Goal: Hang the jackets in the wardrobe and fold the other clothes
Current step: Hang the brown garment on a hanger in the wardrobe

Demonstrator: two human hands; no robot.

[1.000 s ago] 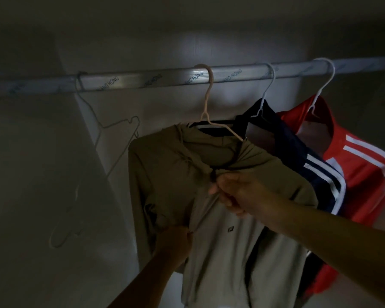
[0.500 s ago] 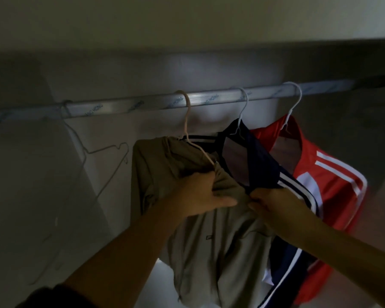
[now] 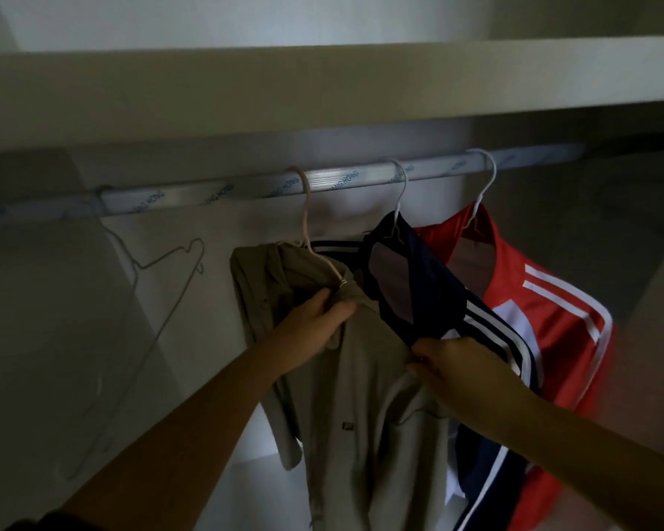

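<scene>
Thin grey wire hanger (image 3: pixel 165 254) hooked on left end of silvery metal rail (image 3: pixel 223 193), hanging tilted near grey left side panel (image 3: pixel 35 320). Rail wrapped in clear film with blue lettering. Thick beige shelf board (image 3: pixel 322 90) above rail, pale wall (image 3: pixel 246 17) far above it

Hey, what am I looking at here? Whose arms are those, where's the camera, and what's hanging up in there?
There is no machine here. These are a person's two bare arms, filmed by one camera worn on their head and looking into a wardrobe. A metal rail runs across it. Three jackets hang from it on hangers: a beige jacket, a navy jacket with white stripes, and a red jacket furthest right. An empty wire hanger hangs at the left. The left hand grips the beige jacket near its collar. The right hand pinches its fabric beside the navy one.
</scene>
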